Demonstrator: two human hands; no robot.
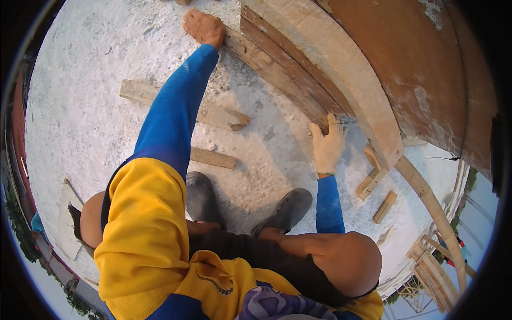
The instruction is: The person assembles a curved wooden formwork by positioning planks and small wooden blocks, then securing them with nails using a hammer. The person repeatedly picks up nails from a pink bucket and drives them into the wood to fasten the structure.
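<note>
A long wooden plank (272, 76) slants along the foot of a curved wooden form, low over the rough whitish ground. At its far left end is my bare left hand (205, 28), with fingers curled against the wood. My right hand (327, 146), in a pale knitted glove, grips the near right end between thumb and fingers; part of those fingers is hidden. Directly behind the plank runs another board (296, 58). Above both, a broad curved timber (346, 58) borders a brown curved panel (421, 64).
Loose wood pieces lie on the ground (96, 96): a notched board (221, 116) under my left arm, a short batten (213, 158) near my feet, and a small block (385, 207) at right. A curved wooden strip (426, 192) reaches toward stacked curved timbers (434, 274).
</note>
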